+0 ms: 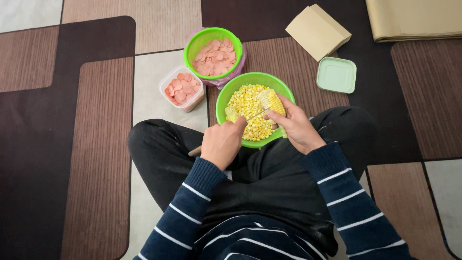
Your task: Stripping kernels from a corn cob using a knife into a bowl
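I sit cross-legged on a patterned carpet with a green bowl (232, 87) of yellow corn kernels (248, 103) in front of my legs. My right hand (297, 126) grips a partly stripped corn cob (272, 101) over the bowl. My left hand (222, 142) is closed on a knife (255, 115); its thin blade reaches to the cob and its wooden handle end sticks out behind the fist. A cut piece of cob (231, 113) lies at the bowl's left inner edge.
Behind the bowl stand a second green bowl (207, 35) of pink sausage slices and a clear plastic tub (165, 82) with more slices. A pale green lid (336, 74), a tan paper bag (317, 31) and folded tan sheets (414, 19) lie at the far right.
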